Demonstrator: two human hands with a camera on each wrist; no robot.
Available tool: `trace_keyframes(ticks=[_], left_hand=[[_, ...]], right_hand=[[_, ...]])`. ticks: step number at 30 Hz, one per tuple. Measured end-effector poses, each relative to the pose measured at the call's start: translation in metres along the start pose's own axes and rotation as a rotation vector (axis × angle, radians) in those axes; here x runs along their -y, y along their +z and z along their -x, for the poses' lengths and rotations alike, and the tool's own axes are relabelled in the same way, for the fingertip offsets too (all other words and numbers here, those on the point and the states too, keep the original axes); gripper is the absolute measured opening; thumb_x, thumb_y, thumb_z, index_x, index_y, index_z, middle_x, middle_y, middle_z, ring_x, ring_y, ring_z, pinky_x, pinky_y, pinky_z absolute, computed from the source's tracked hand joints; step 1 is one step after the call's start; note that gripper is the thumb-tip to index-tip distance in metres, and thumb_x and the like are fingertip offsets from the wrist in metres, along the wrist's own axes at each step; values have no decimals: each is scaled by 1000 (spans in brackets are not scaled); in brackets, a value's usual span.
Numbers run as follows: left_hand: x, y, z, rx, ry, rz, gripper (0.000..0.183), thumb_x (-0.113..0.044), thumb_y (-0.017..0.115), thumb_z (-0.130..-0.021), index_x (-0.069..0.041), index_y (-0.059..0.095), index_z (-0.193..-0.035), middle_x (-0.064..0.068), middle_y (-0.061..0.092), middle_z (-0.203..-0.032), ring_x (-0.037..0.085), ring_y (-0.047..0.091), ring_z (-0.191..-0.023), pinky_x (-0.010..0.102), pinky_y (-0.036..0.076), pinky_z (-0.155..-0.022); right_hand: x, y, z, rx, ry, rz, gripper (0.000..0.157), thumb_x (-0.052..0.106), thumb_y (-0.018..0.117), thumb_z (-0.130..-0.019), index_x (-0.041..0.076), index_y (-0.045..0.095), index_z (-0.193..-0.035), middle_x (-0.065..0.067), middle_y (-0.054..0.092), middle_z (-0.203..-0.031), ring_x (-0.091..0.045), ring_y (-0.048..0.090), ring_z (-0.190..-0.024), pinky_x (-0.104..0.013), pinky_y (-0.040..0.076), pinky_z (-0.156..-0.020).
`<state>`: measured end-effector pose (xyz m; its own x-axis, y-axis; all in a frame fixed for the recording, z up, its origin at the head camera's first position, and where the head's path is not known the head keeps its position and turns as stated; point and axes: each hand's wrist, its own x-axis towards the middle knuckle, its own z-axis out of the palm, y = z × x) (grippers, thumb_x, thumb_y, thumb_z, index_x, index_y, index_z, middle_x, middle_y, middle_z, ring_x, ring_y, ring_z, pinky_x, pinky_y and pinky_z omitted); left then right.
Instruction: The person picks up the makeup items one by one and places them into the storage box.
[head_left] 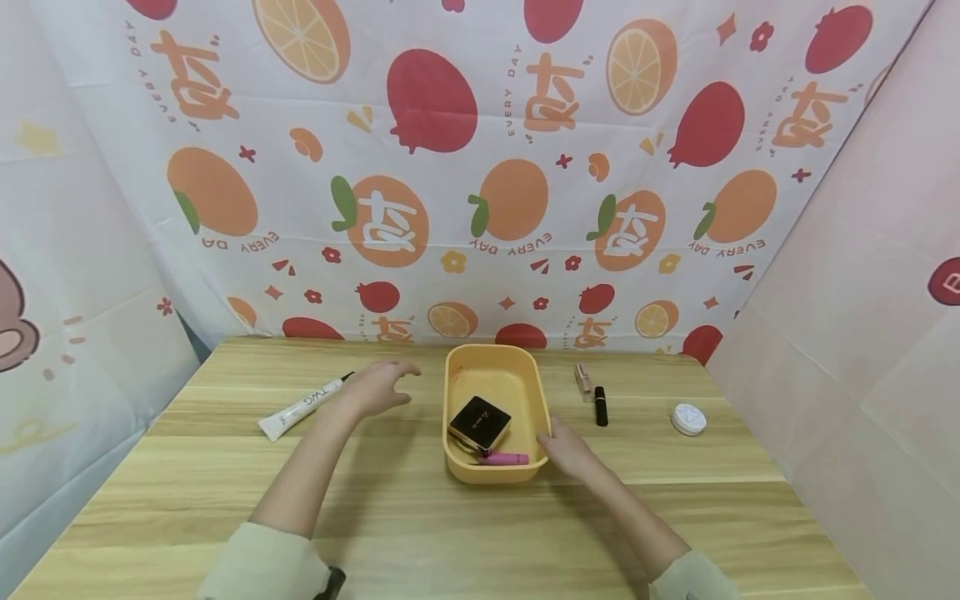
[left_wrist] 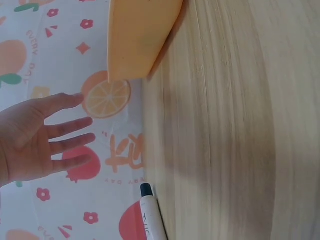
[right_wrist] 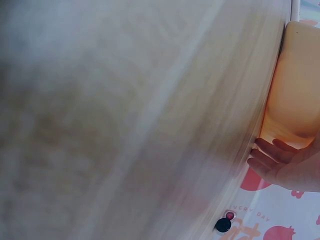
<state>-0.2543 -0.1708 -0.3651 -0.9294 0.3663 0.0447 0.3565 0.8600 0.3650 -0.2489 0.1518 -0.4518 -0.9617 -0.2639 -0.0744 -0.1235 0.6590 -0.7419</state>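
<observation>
A yellow plastic bin (head_left: 459, 392) stands on the wooden table in the head view. Inside it lie a black square case (head_left: 481, 423) with gold lettering and a pink tube (head_left: 506, 459), with something dark partly hidden under the case. My right hand (head_left: 568, 450) holds the bin's right side, thumb at the rim; in the right wrist view its fingers (right_wrist: 272, 155) lie by the outer wall. To the left of the bin, my left hand (head_left: 378, 389) hovers with fingers spread, holding nothing. A white squeeze tube (head_left: 303, 408) with a black cap lies beside it.
Right of the bin are a pinkish lipstick tube (head_left: 583, 380), a black lipstick tube (head_left: 601, 406) and a round white container (head_left: 688, 419). A fruit-printed cloth (head_left: 465, 275) hangs along the table's far edge, with more cloth at both sides.
</observation>
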Motion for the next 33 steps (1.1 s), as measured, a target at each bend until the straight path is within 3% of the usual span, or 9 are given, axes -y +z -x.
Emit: trace_keyframes(ticks=[5,20,33], left_hand=[[7,0,2,-14,-17,8,41,-10,67,-82,-2,56,-121,20,53,-123,41,46,-112,58,38,-87],[27,-1,10,-10,-29,23,40,-6,67,-80,3,57,-117,25,56,-111,40,51,-105,51,42,-86],[43,-2,16,-12,-115,16,42,-7,66,-80,6,55,-118,27,55,-114,43,49,-107,54,42,-84]], right_hand=[[-1,0,0,3,-9,0,44,14,42,-93,-9,39,-131,-14,59,-101,-31,56,-95,-53,40,-87],[-1,0,0,-2,-8,4,46,13,42,-93,-7,37,-134,-17,59,-106,-33,54,-99,-53,39,-88],[-2,1,-1,-10,5,7,46,14,43,-93,-6,37,-135,-20,57,-113,-36,52,-105,-55,37,-90]])
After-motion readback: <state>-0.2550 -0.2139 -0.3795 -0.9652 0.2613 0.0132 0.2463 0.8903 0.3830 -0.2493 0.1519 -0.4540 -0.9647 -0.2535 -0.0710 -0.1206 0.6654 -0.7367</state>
